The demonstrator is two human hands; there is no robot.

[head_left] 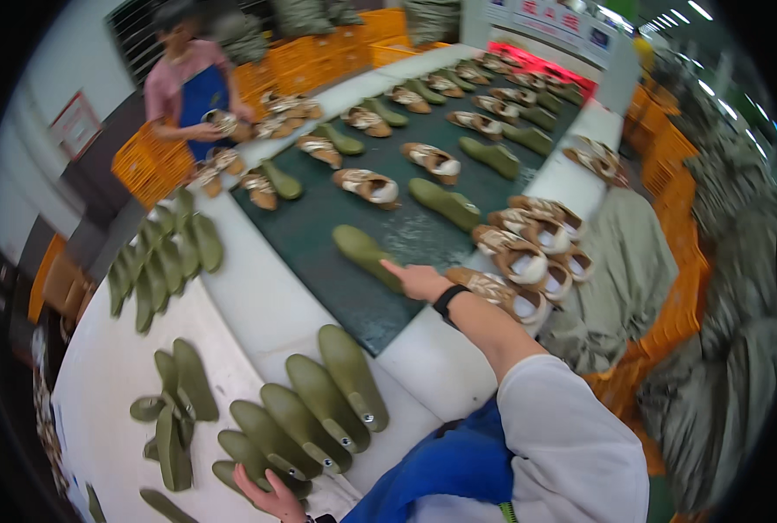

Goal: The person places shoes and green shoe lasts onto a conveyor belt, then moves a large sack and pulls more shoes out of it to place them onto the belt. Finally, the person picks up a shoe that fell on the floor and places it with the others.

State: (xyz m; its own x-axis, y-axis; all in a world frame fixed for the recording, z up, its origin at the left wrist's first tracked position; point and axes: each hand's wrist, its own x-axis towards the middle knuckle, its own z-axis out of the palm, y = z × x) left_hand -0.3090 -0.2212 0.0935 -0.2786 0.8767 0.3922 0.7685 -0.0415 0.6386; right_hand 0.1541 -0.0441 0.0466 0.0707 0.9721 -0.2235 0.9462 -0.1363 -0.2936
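Stretched out to the dark belt [301, 235] with the right fingers [397, 269], index extended and touching the near end of a green last [359, 253]. Lying flat there, pointing away to upper left, with most of its length beyond the fingertip. Cannot tell whether clasped or merely touched: thumb and remaining fingers turned under, largely out of sight. Just to the right, close to the wrist, a heap of brown-and-white shoes [523, 253], partly covering one another.

At the lower edge, laid over the nearest of a slanting row of lasts [305, 414] on the white worktop [101, 383]: the left fingers [249, 486], with thumb spread apart. In contact with that last and hiding part of it; cannot tell whether gripping, with the undersides out of view. Cut off below, at the wrist, by the picture's edge.

Left of the row, a small pile of lasts [175, 453], too overlapped for a sure count; farther back, another cluster [205, 244]. Up the belt, more shoes and lasts, small and hard to make out toward the red-lit end. At upper left, with a shoe [221, 122] in hand, a person [175, 78], slightly blurred. At right, orange crates [678, 253], partly hidden behind grey-green sacks [619, 261].
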